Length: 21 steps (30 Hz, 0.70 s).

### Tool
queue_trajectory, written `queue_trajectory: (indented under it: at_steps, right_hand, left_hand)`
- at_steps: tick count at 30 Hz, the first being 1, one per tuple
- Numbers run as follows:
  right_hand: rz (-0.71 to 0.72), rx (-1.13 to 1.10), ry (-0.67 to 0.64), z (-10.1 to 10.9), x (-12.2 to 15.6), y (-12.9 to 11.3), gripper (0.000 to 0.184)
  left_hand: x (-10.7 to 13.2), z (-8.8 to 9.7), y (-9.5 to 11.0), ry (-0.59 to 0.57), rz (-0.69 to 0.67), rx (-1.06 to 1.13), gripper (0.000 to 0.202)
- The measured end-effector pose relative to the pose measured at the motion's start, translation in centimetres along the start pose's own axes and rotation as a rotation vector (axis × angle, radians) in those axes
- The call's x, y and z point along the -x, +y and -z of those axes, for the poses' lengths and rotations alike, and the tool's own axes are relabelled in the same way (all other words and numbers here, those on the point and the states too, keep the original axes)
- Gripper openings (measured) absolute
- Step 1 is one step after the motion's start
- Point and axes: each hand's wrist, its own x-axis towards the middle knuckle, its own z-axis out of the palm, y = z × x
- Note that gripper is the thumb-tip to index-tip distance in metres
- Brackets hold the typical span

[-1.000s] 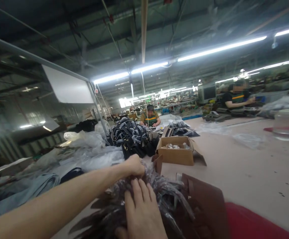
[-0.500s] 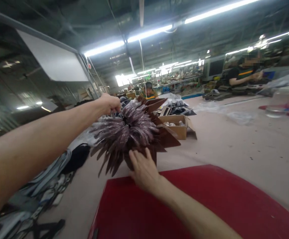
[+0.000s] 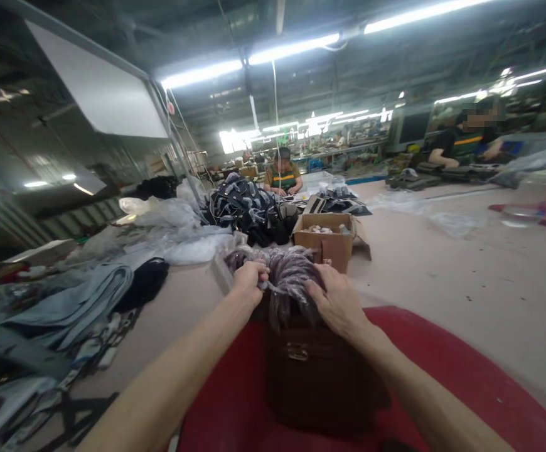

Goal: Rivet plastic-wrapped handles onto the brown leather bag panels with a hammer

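A bundle of plastic-wrapped straps (image 3: 294,276), brownish under clear film, sits on top of a stack of dark brown panels (image 3: 324,383). A metal fitting (image 3: 297,351) shows on the front panel. My left hand (image 3: 250,279) is closed on the wrapped straps at their left side. At the right side my right hand (image 3: 339,298) curls around them, its fingertips partly hidden. The brown stack rests on a red board (image 3: 447,370) on the table. How the straps join the panels is unclear.
Behind the straps stands an open cardboard box (image 3: 334,245) holding small pale items. A dark heap (image 3: 245,207) lies beyond, with clear plastic (image 3: 169,226) and grey fabric (image 3: 80,295) at left. One person (image 3: 283,172) works across the table, another (image 3: 465,144) farther right.
The fanned-out brown bundle has come down and nearer onto the red board, its front panel now facing me. My left hand has lowered; my right hand has shifted right and up onto the straps.
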Motion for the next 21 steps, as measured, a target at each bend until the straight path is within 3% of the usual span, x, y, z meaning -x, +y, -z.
queue_trajectory:
  at_steps: [2,4,7,9,11,13,16,21]
  right_hand:
    - [0.079,-0.020,0.142,0.7,3.3,-2.4,0.052]
    - [0.285,-0.072,0.203,0.6,7.0,-5.9,0.049]
    - [0.704,-0.294,0.011,-2.1,12.2,-10.8,0.032]
    - [0.661,-0.340,-0.338,-4.6,13.9,-12.0,0.031]
    - [0.335,-0.324,-0.522,-6.5,13.8,-11.2,0.052]
    - [0.133,-0.296,-0.568,-6.9,12.4,-9.2,0.063]
    - [0.122,-0.187,-0.531,-5.8,10.0,-6.0,0.065]
    - [0.158,0.122,-0.377,-2.9,6.7,-0.3,0.030]
  left_hand:
    - [-0.1,0.9,-0.8,0.000,0.021,0.025,0.021]
    - [-0.1,1.0,-0.5,-0.021,0.019,0.039,0.021]
    - [0.0,0.4,0.4,-0.062,0.000,0.050,0.021]
    - [0.4,0.3,0.5,-0.075,-0.021,0.045,0.021]
    - [0.8,1.0,0.4,-0.077,-0.043,0.032,0.021]
    - [1.2,2.4,0.3,-0.093,-0.071,0.001,0.021]
    - [2.0,4.6,0.1,-0.137,-0.137,-0.060,0.023]
    - [3.3,5.0,-0.6,-0.256,-0.089,-0.008,0.022]
